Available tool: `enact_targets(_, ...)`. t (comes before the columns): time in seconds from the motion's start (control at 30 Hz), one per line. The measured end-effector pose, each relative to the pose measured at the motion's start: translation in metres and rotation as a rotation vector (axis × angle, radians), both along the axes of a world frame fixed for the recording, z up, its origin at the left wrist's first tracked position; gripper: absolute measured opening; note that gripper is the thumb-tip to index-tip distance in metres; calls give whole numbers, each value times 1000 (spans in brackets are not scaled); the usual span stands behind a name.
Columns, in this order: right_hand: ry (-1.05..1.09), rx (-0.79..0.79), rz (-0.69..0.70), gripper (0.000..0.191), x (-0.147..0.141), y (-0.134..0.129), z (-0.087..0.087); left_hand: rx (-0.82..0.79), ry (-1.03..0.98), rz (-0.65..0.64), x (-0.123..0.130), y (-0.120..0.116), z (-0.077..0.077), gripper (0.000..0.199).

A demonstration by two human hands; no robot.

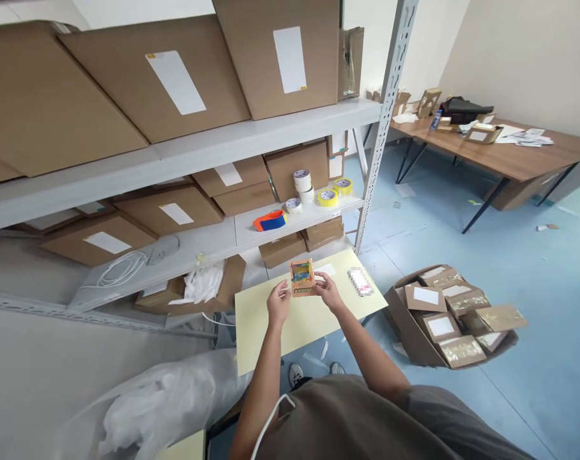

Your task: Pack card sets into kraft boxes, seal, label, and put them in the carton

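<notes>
A small square orange-brown card or packet (302,277) with a dark, colourful picture is held up over the pale yellow table (299,326). My left hand (279,304) pinches its left edge, and my right hand (328,292) grips its right edge. Behind the card a white paper (325,270) lies on the tabletop. A blurred-out white and pink item (361,282) rests near the table's right end.
A grey metal shelf (299,220) ahead carries cardboard boxes (175,214), tape rolls (327,197) and an orange-blue tape item (272,220). An open carton (405,326) of small boxes stands on the floor at right. Plastic wrap (175,402) lies lower left; a brown table (520,156) stands behind.
</notes>
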State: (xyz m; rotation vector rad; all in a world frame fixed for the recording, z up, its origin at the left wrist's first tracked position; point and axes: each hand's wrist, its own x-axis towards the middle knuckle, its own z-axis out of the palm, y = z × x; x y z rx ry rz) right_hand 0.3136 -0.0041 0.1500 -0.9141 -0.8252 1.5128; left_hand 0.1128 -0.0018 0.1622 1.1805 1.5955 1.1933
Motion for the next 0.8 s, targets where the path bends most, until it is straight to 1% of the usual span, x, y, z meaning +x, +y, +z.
enact_targets(0.1, -18, 131, 50, 51, -19, 3, 8, 16, -99, -180, 13, 2, 12, 54)
enact_targets(0.13, -22, 167, 78, 52, -26, 4, 10, 28, -131, -214, 16, 2, 15, 57)
enact_targets(0.2, -40, 219, 119, 55, -38, 5, 11, 51, -162, -229, 16, 6, 19, 58)
enact_targets(0.27, -68, 234, 130, 59, -45, 8, 10, 69, -166, -199, 7, 11, 21, 53)
enact_targets(0.3, -92, 224, 112, 59, -45, 10, 10, 76, -173, -179, 0, 13, 22, 52)
enact_targets(0.37, -165, 170, 23, 54, -43, 17, 10, 87, -206, -136, -19, 17, 23, 52)
enact_targets(0.43, -236, 83, -84, 50, -41, 26, 14, 91, -259, -85, -38, 19, 24, 58)
enact_targets(0.47, -244, 41, -99, 50, -41, 30, 17, 89, -284, -61, -46, 19, 25, 61)
enact_targets(0.5, -225, 9, -74, 52, -42, 34, 20, 84, -307, -46, -52, 18, 25, 63)
enact_targets(0.53, -182, -7, -14, 54, -44, 36, 24, 78, -329, -41, -57, 18, 24, 66)
enact_targets(0.6, -69, 2, 125, 53, -52, 40, 30, 70, -363, -54, -62, 17, 23, 67)
enact_targets(0.63, -22, 16, 173, 51, -56, 41, 33, 76, -364, -49, -63, 17, 23, 66)
enact_targets(0.7, 20, 27, 192, 47, -64, 42, 37, 119, -308, 18, -64, 19, 22, 63)
enact_targets(0.77, -1, 21, 153, 46, -68, 44, 39, 182, -196, 123, -64, 22, 25, 59)
enact_targets(0.8, -17, 33, 138, 45, -70, 45, 41, 202, -147, 143, -63, 24, 27, 56)
